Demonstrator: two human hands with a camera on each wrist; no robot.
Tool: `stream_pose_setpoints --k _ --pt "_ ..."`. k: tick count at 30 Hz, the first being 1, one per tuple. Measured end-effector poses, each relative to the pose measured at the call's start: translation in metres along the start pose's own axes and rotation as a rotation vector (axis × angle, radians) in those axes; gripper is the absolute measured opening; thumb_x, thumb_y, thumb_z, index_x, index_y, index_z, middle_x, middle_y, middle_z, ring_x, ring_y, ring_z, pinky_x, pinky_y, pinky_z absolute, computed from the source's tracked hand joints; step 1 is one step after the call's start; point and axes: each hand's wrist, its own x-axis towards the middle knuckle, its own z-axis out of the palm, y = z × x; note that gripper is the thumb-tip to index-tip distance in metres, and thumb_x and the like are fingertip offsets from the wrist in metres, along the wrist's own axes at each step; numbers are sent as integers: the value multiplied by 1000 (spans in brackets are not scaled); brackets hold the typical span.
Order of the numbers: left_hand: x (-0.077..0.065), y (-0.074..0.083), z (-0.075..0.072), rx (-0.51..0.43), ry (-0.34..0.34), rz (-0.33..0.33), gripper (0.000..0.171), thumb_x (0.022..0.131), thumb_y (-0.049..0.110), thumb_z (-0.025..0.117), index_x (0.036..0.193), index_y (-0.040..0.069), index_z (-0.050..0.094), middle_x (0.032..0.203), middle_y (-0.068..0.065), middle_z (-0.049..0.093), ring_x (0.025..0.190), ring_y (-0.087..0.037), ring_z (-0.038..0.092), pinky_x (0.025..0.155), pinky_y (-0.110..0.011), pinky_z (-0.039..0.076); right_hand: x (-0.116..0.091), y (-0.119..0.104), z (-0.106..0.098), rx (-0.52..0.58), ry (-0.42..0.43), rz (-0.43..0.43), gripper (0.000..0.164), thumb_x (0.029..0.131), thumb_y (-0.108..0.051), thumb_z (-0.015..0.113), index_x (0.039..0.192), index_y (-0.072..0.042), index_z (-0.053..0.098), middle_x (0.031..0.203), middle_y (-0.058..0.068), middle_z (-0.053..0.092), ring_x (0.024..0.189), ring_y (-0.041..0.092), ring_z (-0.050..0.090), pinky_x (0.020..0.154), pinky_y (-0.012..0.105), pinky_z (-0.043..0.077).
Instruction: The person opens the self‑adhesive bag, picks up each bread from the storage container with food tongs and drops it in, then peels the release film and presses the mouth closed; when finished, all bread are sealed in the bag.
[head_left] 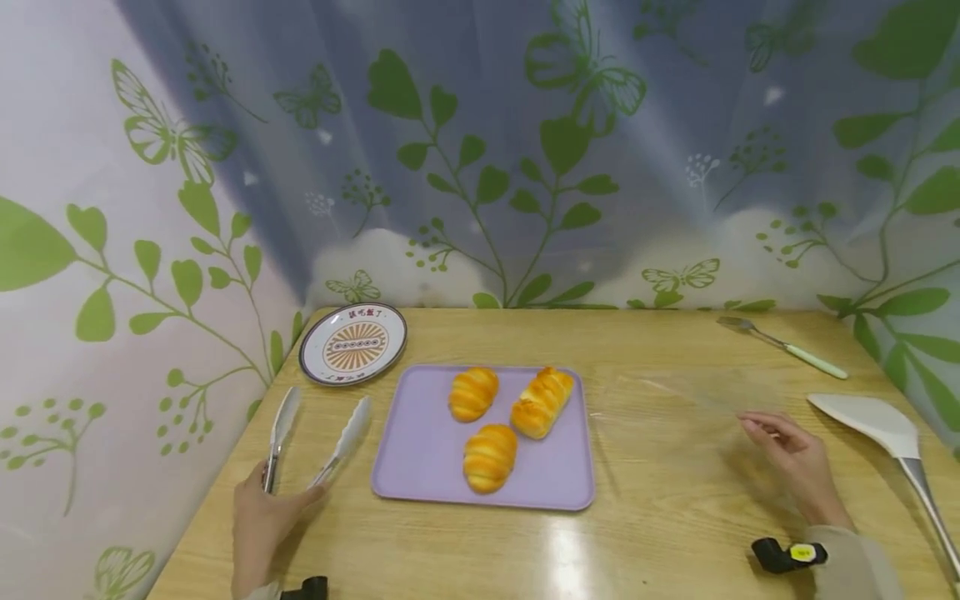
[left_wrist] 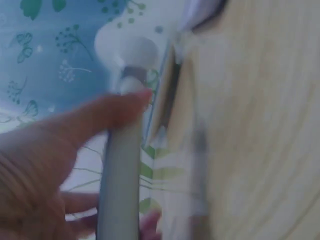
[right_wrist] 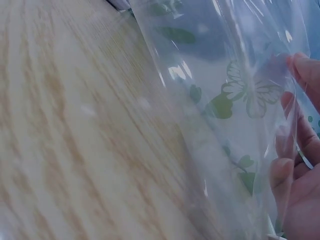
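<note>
My left hand [head_left: 262,525] grips a pair of metal tongs [head_left: 346,441], its two arms spread apart, to the left of the lilac tray [head_left: 420,467]. Close up in the left wrist view, the thumb presses along one tong arm [left_wrist: 120,185]. Over the table right of the tray, my right hand [head_left: 801,467] pinches a clear plastic bag [right_wrist: 215,135] between thumb and fingers. On the tray sit three golden bread rolls: one at the back [head_left: 472,393], one at right [head_left: 542,404] and one in front [head_left: 489,458].
A round plate [head_left: 355,343] with a printed pattern lies behind the tongs. At the back right is a fork [head_left: 787,346] with a pale green handle. A white-headed spatula [head_left: 873,423] rests along the right edge. Patterned curtains [head_left: 480,150] hang behind the table.
</note>
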Motion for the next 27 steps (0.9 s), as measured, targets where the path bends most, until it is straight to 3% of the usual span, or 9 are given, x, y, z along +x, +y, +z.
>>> stream_pose_setpoints --k 5,7,11,16,23,27 --pt "0 19 1 -18 -97 142 107 72 36 86 150 -4 24 138 -34 41 114 -44 52 95 -52 46 1 -2 0 -28 33 -8 24 93 11 54 106 1 71 100 -16 66 87 -2 56 77 7 45" --pt "-1 29 4 -18 -153 187 106 72 34 87 151 1 25 134 -30 49 107 -37 57 88 -45 50 1 -2 1 -9 39 -11 23 92 11 54 106 2 71 100 -15 67 87 -2 57 77 7 45" --pt "2 45 13 9 -234 277 105 68 32 89 151 8 28 131 -25 58 107 -32 60 87 -42 51 1 -1 4 37 52 -30 22 91 14 54 104 7 70 99 -13 68 88 -1 58 78 8 46" --pt "16 59 28 72 -242 372 104 64 35 91 147 8 34 124 -18 64 92 -21 57 75 -31 47 2 -2 6 68 47 -62 22 91 15 53 104 9 69 99 -11 69 90 -1 60 79 8 46" --pt "26 73 44 152 -221 413 99 62 37 91 140 4 41 88 -9 62 71 -15 52 62 -28 42 1 -2 6 10 59 -53 22 91 14 54 102 6 71 98 -13 68 87 -1 59 78 8 46" --pt "26 75 51 192 -198 424 93 61 35 91 137 7 46 92 -9 66 75 -18 57 66 -31 46 1 -1 6 3 52 -53 21 91 14 54 103 7 70 99 -13 68 88 -1 59 79 8 46"
